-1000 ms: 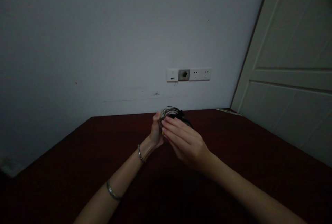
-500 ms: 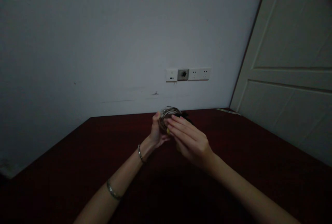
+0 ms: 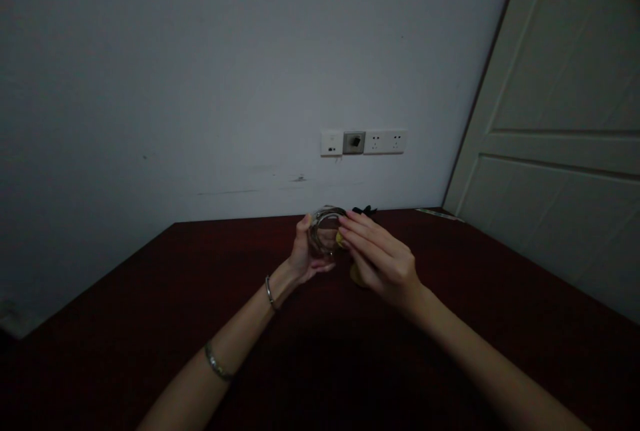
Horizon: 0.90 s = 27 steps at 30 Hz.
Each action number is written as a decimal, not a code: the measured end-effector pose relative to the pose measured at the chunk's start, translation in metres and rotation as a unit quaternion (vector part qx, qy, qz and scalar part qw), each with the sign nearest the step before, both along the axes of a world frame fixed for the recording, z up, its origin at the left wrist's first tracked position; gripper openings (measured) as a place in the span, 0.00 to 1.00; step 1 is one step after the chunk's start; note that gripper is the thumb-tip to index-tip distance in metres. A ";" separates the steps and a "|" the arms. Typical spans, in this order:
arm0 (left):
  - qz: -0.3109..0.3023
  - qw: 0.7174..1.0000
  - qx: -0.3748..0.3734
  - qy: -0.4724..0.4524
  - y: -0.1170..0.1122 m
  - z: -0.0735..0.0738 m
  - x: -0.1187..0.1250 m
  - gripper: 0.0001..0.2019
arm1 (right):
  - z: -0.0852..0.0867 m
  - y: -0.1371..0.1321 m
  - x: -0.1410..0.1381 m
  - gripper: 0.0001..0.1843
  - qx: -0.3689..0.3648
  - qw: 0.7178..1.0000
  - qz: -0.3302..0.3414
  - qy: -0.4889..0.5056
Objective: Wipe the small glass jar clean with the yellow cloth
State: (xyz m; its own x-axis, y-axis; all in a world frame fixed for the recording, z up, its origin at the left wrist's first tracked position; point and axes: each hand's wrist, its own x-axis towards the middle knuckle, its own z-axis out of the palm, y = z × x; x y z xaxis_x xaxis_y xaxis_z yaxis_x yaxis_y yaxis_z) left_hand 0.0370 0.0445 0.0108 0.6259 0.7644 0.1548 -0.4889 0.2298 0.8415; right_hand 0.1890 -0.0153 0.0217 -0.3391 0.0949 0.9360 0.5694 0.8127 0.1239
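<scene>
The room is dim. My left hand (image 3: pixel 303 254) is wrapped round a small clear glass jar (image 3: pixel 324 234), tilted so its mouth faces right, above a dark red table (image 3: pixel 150 324). My right hand (image 3: pixel 383 258) is at the jar's mouth, fingers pinched on a small yellowish piece (image 3: pixel 340 240). Another yellowish bit (image 3: pixel 357 275) shows under the right palm. A small black object (image 3: pixel 364 210) sits just behind the right fingers. Two silver bangles ring my left forearm.
A white wall rises behind the table, with a row of sockets (image 3: pixel 363 142). A pale panelled door (image 3: pixel 560 138) stands on the right. A thin light strip (image 3: pixel 440 214) lies at the table's far right corner.
My right hand slid rightward off the jar, uncovering its mouth, and now pinches a yellowish piece there. The left hand kept its hold on the jar.
</scene>
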 end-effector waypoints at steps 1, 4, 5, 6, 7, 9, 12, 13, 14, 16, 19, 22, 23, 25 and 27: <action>-0.004 1.000 0.003 0.002 0.000 -0.001 0.000 0.33 | 0.000 -0.001 0.000 0.22 0.000 1.000 -0.003 -0.002; 0.016 1.000 0.003 0.010 0.002 -0.003 0.000 0.30 | -0.005 -0.009 -0.007 0.21 -0.001 0.998 0.010 -0.057; 0.029 1.000 0.003 0.013 0.002 -0.004 0.000 0.29 | -0.007 -0.011 -0.009 0.20 -0.003 0.997 0.019 -0.080; 0.038 0.999 0.002 0.015 0.003 -0.005 0.001 0.29 | -0.008 -0.013 -0.011 0.20 -0.006 0.994 0.026 -0.105; 0.042 0.999 0.000 0.018 0.003 -0.006 0.001 0.29 | -0.008 -0.014 -0.011 0.19 -0.006 0.992 0.032 -0.120; 0.025 0.999 -0.006 0.027 0.002 -0.007 0.002 0.30 | -0.004 -0.012 -0.008 0.20 -0.002 0.992 0.031 -0.126; -0.034 0.998 0.002 0.047 -0.001 -0.007 0.003 0.30 | 0.008 -0.004 0.001 0.21 0.010 0.997 0.008 -0.077; -0.049 0.997 0.009 0.051 -0.002 -0.007 0.004 0.30 | 0.011 -0.001 0.003 0.22 0.013 0.998 0.000 -0.056; -0.056 0.997 0.017 0.052 -0.003 -0.007 0.004 0.30 | 0.013 0.000 0.004 0.22 0.014 0.999 -0.007 -0.044; -0.051 0.997 0.022 0.051 -0.004 -0.007 0.005 0.30 | 0.013 0.000 0.002 0.22 0.014 0.999 -0.012 -0.039; -0.021 0.998 0.005 0.056 -0.003 -0.006 0.006 0.29 | 0.008 -0.006 -0.005 0.23 0.016 0.998 0.004 -0.068; -0.010 0.998 -0.003 0.063 -0.002 -0.005 0.007 0.28 | 0.005 -0.011 -0.008 0.23 0.005 0.997 0.020 -0.077; -0.010 0.998 0.002 0.064 -0.003 -0.005 0.008 0.27 | 0.006 -0.011 -0.008 0.23 0.001 0.997 0.019 -0.070; -0.011 0.998 0.014 0.062 -0.004 -0.005 0.008 0.27 | 0.008 -0.009 -0.006 0.24 -0.001 0.999 0.010 -0.043; -0.015 0.998 0.024 0.061 -0.004 -0.005 0.008 0.27 | 0.010 -0.007 -0.006 0.24 0.001 1.000 -0.001 -0.011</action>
State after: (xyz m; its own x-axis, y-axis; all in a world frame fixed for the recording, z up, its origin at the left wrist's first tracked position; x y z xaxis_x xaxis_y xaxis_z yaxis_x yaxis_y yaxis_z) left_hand 0.0446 0.0403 0.0062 0.6644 0.7391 0.1113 -0.3750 0.2008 0.9050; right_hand 0.1825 -0.0225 0.0317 -0.3593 0.0935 0.9285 0.5681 0.8113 0.1381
